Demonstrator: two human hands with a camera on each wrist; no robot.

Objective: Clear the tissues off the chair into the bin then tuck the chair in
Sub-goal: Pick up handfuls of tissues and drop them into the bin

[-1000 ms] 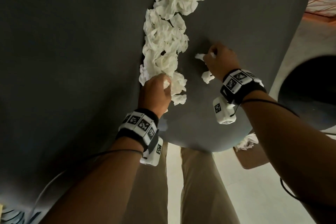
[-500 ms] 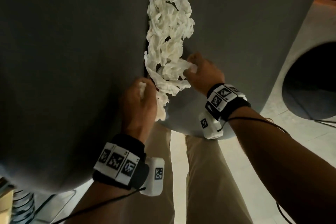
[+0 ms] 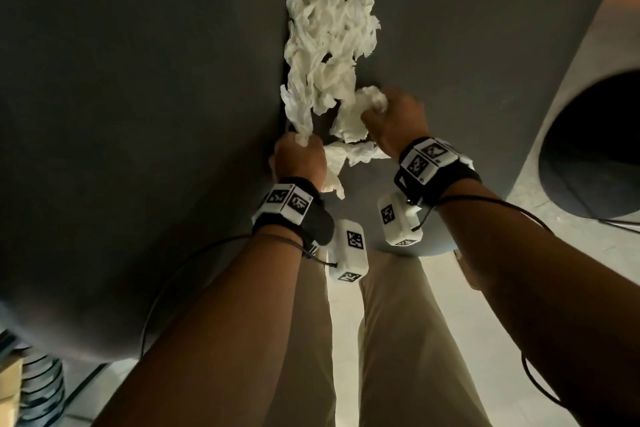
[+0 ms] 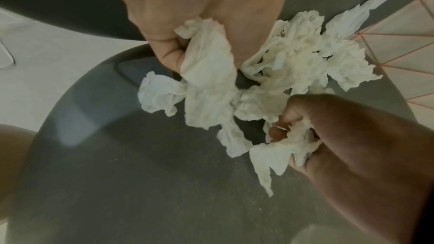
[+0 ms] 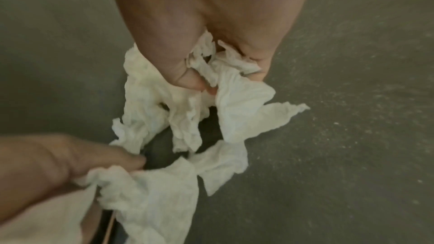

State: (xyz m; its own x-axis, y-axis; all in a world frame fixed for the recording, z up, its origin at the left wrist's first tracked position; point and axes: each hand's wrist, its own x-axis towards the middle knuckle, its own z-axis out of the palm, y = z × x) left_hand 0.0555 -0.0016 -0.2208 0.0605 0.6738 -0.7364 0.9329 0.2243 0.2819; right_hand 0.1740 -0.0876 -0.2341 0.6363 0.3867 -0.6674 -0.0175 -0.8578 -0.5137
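Note:
Crumpled white tissues (image 3: 329,38) lie in a long row along the crease of a dark grey chair (image 3: 485,28). At the row's near end my left hand (image 3: 299,159) grips a bunch of tissue, and a strip hangs below the fist. The left wrist view shows that hand (image 4: 195,47) curled round a wad of tissue (image 4: 206,73). Just to its right, my right hand (image 3: 391,118) holds another wad. Its fingers (image 5: 187,79) pinch crumpled tissues (image 5: 234,103) over the seat. The two hands are close together, with tissue strung between them.
A pale grey round body with a wide dark opening (image 3: 595,156) stands to the right of the chair. My legs in beige trousers (image 3: 391,340) stand on pale floor before the seat's front edge. Cables trail from both wrists. A ribbed coil (image 3: 38,388) sits at lower left.
The right hand swept the loose scraps on the seat into the row and now holds a wad. The left hand shifted and took a fuller grip. Both hands drew closer together.

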